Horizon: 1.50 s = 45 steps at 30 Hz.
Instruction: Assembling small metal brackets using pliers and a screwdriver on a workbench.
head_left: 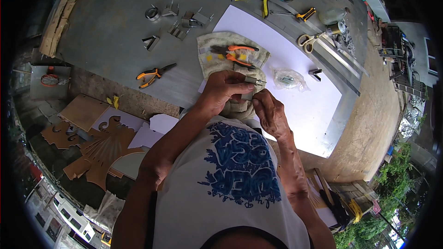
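Observation:
Over the near edge of the metal table, my left hand is closed on a small grey metal bracket, from which a screw-like end sticks out to the right. Just below and right of it, my right hand has its fingertips pinched together; whatever lies between them is hidden. Under both hands spreads a worn towel. Orange-handled pliers lie on it, beyond my left hand. To the right, a clear plastic bag of small screws rests on a white sheet.
Several metal brackets and a metal ring sit at the far left. Other pliers lie left of my hands. Scissors, metal strips and a jar occupy the right side. Cut brown panels lie below the table.

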Tool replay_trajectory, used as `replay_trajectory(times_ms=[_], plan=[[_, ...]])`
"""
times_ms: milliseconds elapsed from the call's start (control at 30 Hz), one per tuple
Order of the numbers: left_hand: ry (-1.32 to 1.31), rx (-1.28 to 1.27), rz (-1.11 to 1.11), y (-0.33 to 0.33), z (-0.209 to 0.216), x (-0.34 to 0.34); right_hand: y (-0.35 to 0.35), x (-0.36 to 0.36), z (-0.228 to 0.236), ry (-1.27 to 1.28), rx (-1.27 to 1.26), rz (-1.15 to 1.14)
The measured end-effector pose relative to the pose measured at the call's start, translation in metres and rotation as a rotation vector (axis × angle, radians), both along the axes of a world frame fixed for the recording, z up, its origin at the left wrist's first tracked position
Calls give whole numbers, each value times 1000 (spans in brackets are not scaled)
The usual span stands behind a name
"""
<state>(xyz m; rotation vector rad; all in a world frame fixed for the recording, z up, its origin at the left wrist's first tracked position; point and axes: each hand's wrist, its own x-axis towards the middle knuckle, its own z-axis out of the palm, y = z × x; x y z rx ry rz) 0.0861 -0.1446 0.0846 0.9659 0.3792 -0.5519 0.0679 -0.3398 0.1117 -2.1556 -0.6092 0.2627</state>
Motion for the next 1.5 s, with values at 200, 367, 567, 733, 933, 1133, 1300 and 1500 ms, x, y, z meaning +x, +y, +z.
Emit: replay_trajectory(times_ms=[200,367,567,733,933,1133,1300,1500], plan=[[13,3,18,-1,1,0,2,-3,6,61,100,-74],[3,13,11,-2,0,-1,-1,-1,3,100,15,-31],[6,0,16,-1,5,1,2,-5,2,103,126,-124],[-10,13,-2,0,0,0,-1,-4,-2,53,87,-59],[-31,21,1,-1,-2,-1,-1,-6,-5,65,90,-74],[-94,28,9,-3,2,-1,-2,-7,-7,141,112,-128],[-157,9,-1,-2,-1,-2,2,-12,-8,230,170,-196],[-205,26,-29,-2,-5,-2,-1,-15,-11,714,386,-313]])
